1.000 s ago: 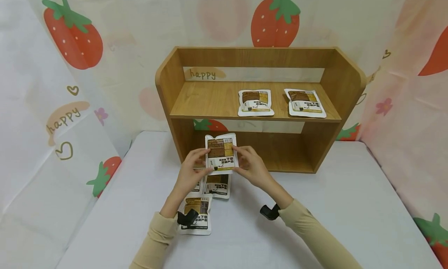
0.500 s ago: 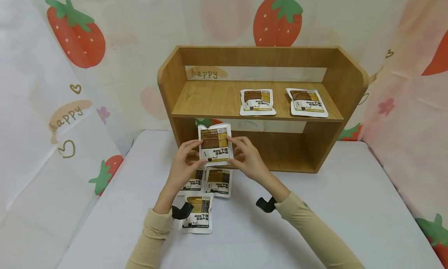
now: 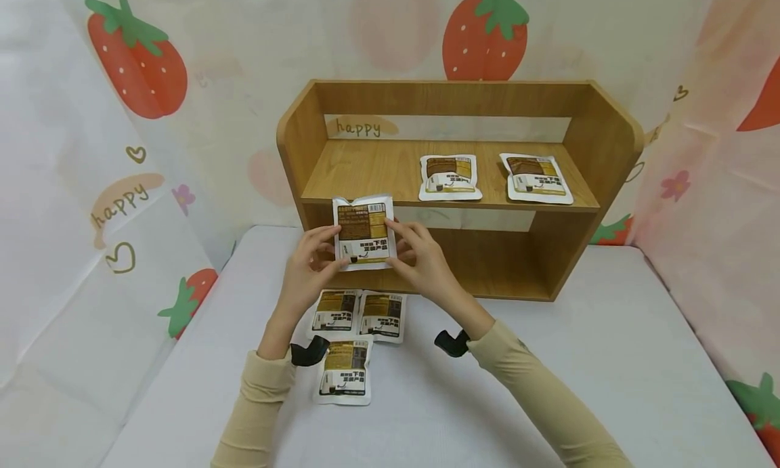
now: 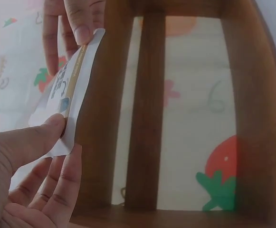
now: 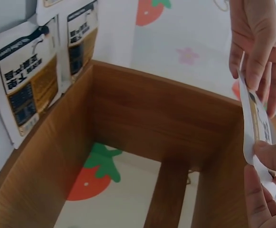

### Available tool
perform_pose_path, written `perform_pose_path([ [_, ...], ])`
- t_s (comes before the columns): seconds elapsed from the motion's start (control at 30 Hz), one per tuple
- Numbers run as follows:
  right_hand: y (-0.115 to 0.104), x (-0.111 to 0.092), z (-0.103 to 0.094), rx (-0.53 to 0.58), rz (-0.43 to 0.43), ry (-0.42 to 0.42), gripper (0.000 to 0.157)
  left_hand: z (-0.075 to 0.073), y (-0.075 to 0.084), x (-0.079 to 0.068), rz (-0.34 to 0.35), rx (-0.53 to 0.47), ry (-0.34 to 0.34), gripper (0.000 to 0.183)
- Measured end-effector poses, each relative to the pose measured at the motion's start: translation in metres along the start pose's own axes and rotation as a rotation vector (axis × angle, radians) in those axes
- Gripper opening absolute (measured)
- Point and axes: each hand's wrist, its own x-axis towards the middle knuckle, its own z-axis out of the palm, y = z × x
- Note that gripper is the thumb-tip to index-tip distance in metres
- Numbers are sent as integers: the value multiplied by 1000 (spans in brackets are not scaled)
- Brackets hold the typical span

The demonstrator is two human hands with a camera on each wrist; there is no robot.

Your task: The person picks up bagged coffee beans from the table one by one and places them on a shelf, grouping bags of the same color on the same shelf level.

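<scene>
A white pouch [image 3: 364, 234] with a brown, yellow and white printed face is held up in front of the left part of the wooden shelf [image 3: 426, 207]. My left hand [image 3: 307, 261] pinches its left edge, thumb on the printed face and fingers behind. The right hand [image 3: 423, 261] pinches the opposite edge in the same way. In the left wrist view the pouch [image 4: 69, 95] shows edge-on between both thumbs. The right wrist view also shows the pouch [image 5: 254, 123] gripped from both sides. Its back is mostly hidden.
Two similar pouches, a middle pouch [image 3: 449, 178] and a right pouch [image 3: 536, 179], lie on the upper board. Three more lie on the white table [image 3: 487, 400] before the shelf: a left pouch [image 3: 335, 311], a right one [image 3: 382, 315] and a nearer one [image 3: 345, 373].
Both hands have raised the pouch and moved it a little to the left, up toward the edge of the upper board. The pouches on the table below it now show more fully.
</scene>
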Motion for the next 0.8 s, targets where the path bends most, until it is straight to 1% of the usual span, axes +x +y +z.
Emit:
perform_pose_path([
  [0.13, -4, 7, 1, 3, -14, 18, 62, -4, 3, 4, -8, 31, 28, 49],
  [0.27, -8, 13, 0, 1, -3, 23, 61, -7, 6, 9, -18, 46, 49, 47],
  [0.43, -14, 20, -2, -9, 13, 21, 61, -10, 8, 15, 3, 74, 63, 47],
  [0.67, -19, 27, -4, 5, 59, 11, 66, -12, 12, 26, 33, 54, 86, 45],
  [0.8, -21, 33, -4, 21, 57, 31, 64, -13, 15, 30, 23, 46, 97, 44],
])
